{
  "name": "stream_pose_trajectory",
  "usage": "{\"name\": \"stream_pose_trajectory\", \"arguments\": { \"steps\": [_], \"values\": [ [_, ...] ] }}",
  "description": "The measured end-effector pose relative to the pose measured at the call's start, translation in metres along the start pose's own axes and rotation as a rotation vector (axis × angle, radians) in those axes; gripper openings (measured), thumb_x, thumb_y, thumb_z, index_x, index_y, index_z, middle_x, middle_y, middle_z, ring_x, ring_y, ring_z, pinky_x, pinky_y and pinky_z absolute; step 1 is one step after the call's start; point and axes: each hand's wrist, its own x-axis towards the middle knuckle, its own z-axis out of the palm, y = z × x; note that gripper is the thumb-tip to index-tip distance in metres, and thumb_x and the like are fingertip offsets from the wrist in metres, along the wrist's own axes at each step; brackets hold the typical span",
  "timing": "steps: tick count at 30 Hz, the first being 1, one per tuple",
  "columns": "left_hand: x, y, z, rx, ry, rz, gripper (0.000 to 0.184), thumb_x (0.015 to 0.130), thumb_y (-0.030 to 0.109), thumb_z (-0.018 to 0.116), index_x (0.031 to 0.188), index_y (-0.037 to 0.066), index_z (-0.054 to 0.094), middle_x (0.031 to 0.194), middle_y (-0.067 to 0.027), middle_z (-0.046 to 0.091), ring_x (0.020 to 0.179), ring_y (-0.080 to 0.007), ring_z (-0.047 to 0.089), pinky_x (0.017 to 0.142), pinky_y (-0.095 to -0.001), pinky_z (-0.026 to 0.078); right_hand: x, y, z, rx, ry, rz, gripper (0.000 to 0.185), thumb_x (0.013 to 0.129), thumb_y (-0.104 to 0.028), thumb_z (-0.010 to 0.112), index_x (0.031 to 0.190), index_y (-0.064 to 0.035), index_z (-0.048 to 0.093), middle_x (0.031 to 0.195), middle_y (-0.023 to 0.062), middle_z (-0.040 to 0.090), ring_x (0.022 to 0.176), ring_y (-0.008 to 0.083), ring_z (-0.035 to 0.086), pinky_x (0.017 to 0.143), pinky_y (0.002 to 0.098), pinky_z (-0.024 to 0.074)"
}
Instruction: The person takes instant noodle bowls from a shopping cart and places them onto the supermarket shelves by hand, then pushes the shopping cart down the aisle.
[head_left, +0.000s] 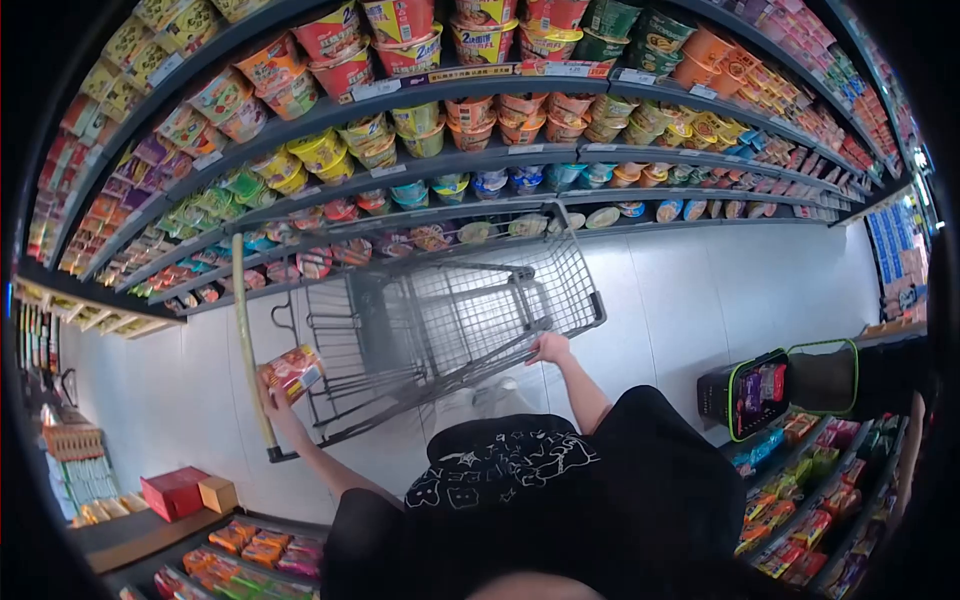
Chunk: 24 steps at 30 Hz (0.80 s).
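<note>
My left hand [276, 391] grips a red instant noodle tub [297, 370] beside the pale yellow handle bar [242, 330] of a wire shopping cart [450, 310]. The tub lies tilted, its printed side facing up. On the cart's near side rim, my right hand [548, 348] is closed around the metal edge. Bare mesh shows through the cart's basket, with the floor visible below it.
Curved shelves of stacked instant noodle tubs [417, 50] run along the far side. A black basket with green trim [735, 400] holds packets at right. Packaged goods [800, 530] fill racks behind me. A red box [176, 494] stands lower left.
</note>
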Motion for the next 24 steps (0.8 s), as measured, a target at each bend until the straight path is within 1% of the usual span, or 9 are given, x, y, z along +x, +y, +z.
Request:
{"name": "stream_pose_trajectory", "arguments": {
  "steps": [2, 5, 8, 12, 14, 15, 17, 22, 24],
  "values": [
    [-0.024, 0.018, 0.017, 0.211, -0.149, 0.188, 0.046, 0.076, 0.012, 0.053, 0.12, 0.006, 0.04, 0.122, -0.0129, 0.037, 0.106, -0.0239, 0.041, 0.087, -0.0314, 0.035, -0.004, 0.028, -0.011, -0.026, -0.066, -0.031, 0.061, 0.044, -0.056, 0.071, 0.093, -0.0204, 0.062, 0.082, -0.0014, 0.063, 0.08, 0.0161, 0.059, 0.07, 0.0309, 0.0466],
    [-0.073, 0.072, 0.05, 0.153, -0.337, 0.23, 0.048, 0.07, 0.008, 0.057, 0.116, 0.005, 0.045, 0.119, -0.0109, 0.04, 0.108, -0.0223, 0.04, 0.088, -0.0302, 0.034, -0.003, 0.049, -0.031, 0.056, -0.306, -0.035, 0.082, 0.045, -0.054, 0.071, 0.112, -0.0125, 0.05, 0.104, 0.0069, 0.056, 0.098, 0.0217, 0.052, 0.082, 0.0319, 0.0416],
    [-0.103, 0.079, 0.081, 0.021, -0.595, 0.279, 0.052, 0.064, 0.005, 0.06, 0.114, 0.005, 0.046, 0.118, -0.0097, 0.04, 0.107, -0.0221, 0.041, 0.089, -0.03, 0.034, -0.061, -0.008, -0.089, 0.475, -0.133, -0.418, 0.096, 0.056, -0.043, 0.072, 0.128, -0.0025, 0.023, 0.131, 0.0169, 0.026, 0.12, 0.028, 0.026, 0.098, 0.0329, 0.0234],
    [-0.146, 0.123, 0.126, -0.157, -0.805, 0.177, 0.071, 0.059, 0.006, 0.066, 0.123, 0.005, 0.035, 0.117, -0.0103, 0.039, 0.107, -0.0224, 0.042, 0.089, -0.0318, 0.037, -0.161, -0.132, -0.137, 1.006, -0.261, -0.944, 0.105, 0.059, -0.019, 0.074, 0.131, -0.0066, 0.0, 0.134, 0.0164, 0.018, 0.123, 0.0264, 0.02, 0.099, 0.0351, 0.0189],
    [-0.17, 0.125, 0.151, -0.376, -0.708, 0.103, 0.081, 0.057, 0.007, 0.069, 0.126, 0.006, 0.027, 0.116, -0.0113, 0.039, 0.106, -0.0226, 0.042, 0.089, -0.0325, 0.038, -0.172, -0.16, -0.113, 0.97, 0.0, -0.91, 0.096, 0.062, -0.008, 0.07, 0.131, -0.0041, 0.003, 0.131, 0.0167, 0.021, 0.121, 0.0222, 0.023, 0.097, 0.0341, 0.0238],
    [-0.174, 0.121, 0.158, -0.596, -0.623, 0.024, 0.091, 0.054, 0.009, 0.071, 0.129, 0.006, 0.018, 0.115, -0.0123, 0.039, 0.106, -0.0228, 0.043, 0.088, -0.0333, 0.039, -0.168, -0.167, -0.098, 1.072, 0.011, -0.843, 0.093, 0.062, -0.007, 0.07, 0.13, -0.003, 0.006, 0.128, 0.0158, 0.025, 0.12, 0.0212, 0.025, 0.096, 0.0338, 0.0243],
    [-0.175, 0.109, 0.161, -0.473, -0.644, 0.019, 0.095, 0.054, 0.01, 0.072, 0.13, 0.007, 0.014, 0.114, -0.0135, 0.039, 0.104, -0.0229, 0.044, 0.087, -0.0333, 0.04, -0.163, -0.174, -0.088, 1.294, -0.057, -0.749, 0.086, 0.062, -0.009, 0.07, 0.127, -0.0003, 0.014, 0.12, 0.014, 0.033, 0.116, 0.0227, 0.03, 0.095, 0.0339, 0.0271],
    [-0.173, 0.048, 0.166, -0.519, -0.641, -0.039, 0.093, 0.056, 0.008, 0.072, 0.129, 0.006, 0.014, 0.109, -0.0146, 0.042, 0.1, -0.022, 0.046, 0.087, -0.0307, 0.039, -0.148, -0.158, -0.088, 0.678, 0.257, -0.832, 0.087, 0.06, -0.028, 0.069, 0.128, -0.0048, 0.019, 0.12, 0.0205, 0.03, 0.118, 0.0359, 0.022, 0.096, 0.0389, 0.0228],
    [-0.173, 0.058, 0.166, -0.51, -0.598, -0.023, 0.091, 0.056, 0.008, 0.071, 0.128, 0.005, 0.014, 0.109, -0.0142, 0.042, 0.101, -0.0218, 0.046, 0.087, -0.0304, 0.039, -0.147, -0.148, -0.083, 0.219, 0.494, -0.696, 0.079, 0.063, -0.032, 0.066, 0.128, -0.0107, 0.026, 0.124, 0.0224, 0.025, 0.12, 0.0377, 0.017, 0.098, 0.0406, 0.0183]
  ]
}}
